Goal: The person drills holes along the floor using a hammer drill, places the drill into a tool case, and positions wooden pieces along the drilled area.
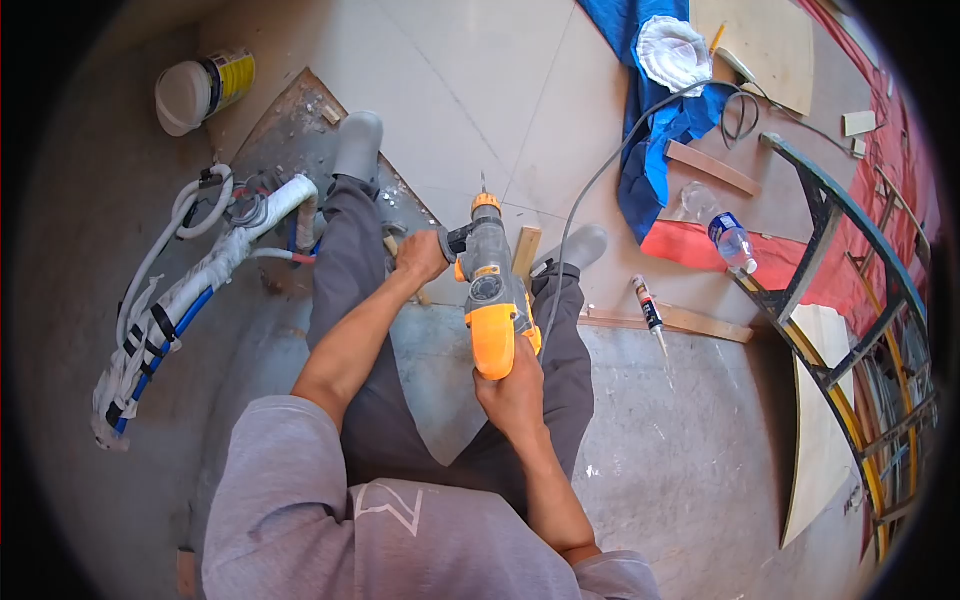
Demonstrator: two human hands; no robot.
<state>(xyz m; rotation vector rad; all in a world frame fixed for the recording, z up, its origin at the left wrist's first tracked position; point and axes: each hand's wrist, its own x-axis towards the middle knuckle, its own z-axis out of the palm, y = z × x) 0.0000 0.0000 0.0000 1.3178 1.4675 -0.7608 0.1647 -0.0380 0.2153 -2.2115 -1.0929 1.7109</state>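
Held the drill (488, 272) between the legs (350, 240) over the floor (545, 130), with the left hand (422, 256) wrapped round the side handle (457, 241) and the right hand (513, 393) round the rear end (493, 343), grip apparently complete but any drilling done or left impossible to tell

My drill (489, 290) is orange and grey, my shirt (440, 545) grey with a white angular print (410, 513), my trousers (350, 255) darker grey. The tarp (645, 150) is blue, the sheeting (685, 244) red, the bucket (185, 98) white and yellow.
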